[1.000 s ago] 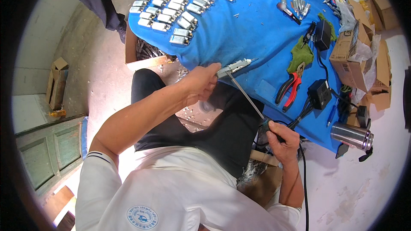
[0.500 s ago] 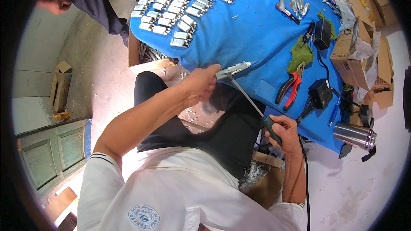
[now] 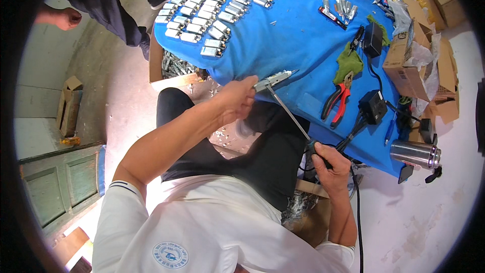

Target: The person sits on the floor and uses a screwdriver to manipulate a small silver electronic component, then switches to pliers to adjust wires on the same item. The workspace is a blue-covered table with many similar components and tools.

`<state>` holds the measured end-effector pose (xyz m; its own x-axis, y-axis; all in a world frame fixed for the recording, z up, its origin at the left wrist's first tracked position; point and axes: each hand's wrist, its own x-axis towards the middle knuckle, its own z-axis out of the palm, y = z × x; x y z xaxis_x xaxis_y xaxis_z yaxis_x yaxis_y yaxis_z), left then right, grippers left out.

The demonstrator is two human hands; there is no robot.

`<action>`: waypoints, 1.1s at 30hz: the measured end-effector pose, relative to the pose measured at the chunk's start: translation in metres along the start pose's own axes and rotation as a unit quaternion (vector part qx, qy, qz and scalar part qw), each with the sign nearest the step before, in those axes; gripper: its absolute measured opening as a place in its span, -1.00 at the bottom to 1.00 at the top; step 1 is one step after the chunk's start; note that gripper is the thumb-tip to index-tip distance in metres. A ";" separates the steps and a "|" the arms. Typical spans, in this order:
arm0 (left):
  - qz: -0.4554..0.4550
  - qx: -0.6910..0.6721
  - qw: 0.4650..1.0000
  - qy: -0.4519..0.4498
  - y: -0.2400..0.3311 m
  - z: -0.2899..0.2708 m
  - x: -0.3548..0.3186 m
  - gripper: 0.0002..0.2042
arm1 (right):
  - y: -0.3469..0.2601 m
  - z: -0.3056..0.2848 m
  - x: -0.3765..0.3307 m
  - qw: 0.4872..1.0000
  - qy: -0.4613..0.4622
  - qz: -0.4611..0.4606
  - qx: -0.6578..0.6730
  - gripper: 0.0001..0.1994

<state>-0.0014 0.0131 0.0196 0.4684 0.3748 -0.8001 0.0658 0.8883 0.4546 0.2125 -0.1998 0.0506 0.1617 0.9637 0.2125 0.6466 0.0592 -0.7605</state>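
Note:
My left hand [image 3: 238, 98] is closed around one end of a slim silver metal piece [image 3: 274, 79] with a thin pointed tip, held above the table's near edge. My right hand [image 3: 331, 168] grips the dark handle of a soldering iron [image 3: 290, 113], whose long thin shaft slants up and left. Its tip meets the underside of the metal piece close to my left fingers. A black cord [image 3: 360, 222] hangs down beside my right forearm. Part of the handle is hidden by my fingers.
Rows of small silver units [image 3: 204, 15] cover the far left of the blue-covered table [image 3: 283, 35]. Red-black pliers [image 3: 337, 103], black adapters [image 3: 373, 107], a green cloth [image 3: 348, 64] and a steel flask [image 3: 415, 154] lie right. Another person's hand [image 3: 67, 18] shows far left.
My right hand has turned slightly on the handle and sits a little lower. The shaft still touches the metal piece, which stays in my left hand. The view has shifted slightly.

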 end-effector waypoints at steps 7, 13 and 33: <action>0.007 -0.008 1.000 -0.010 -0.001 -0.002 0.000 -0.50 | 0.002 0.003 0.005 1.000 -0.018 -0.019 -0.013 -0.72; 0.002 -0.006 1.000 -0.018 -0.001 -0.002 -0.001 -0.49 | 0.007 -0.007 0.007 0.995 -0.057 0.050 0.062 -0.71; -0.024 -0.070 0.997 -0.020 -0.001 0.002 0.000 -0.49 | -0.007 -0.012 -0.002 0.957 -0.017 0.232 0.174 -0.71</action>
<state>-0.0001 0.0119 0.0201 0.5028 0.3222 -0.8021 -0.0331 0.9344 0.3546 0.2167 -0.2051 0.0629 0.3422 0.9152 -0.2130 0.2236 -0.2995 -0.9275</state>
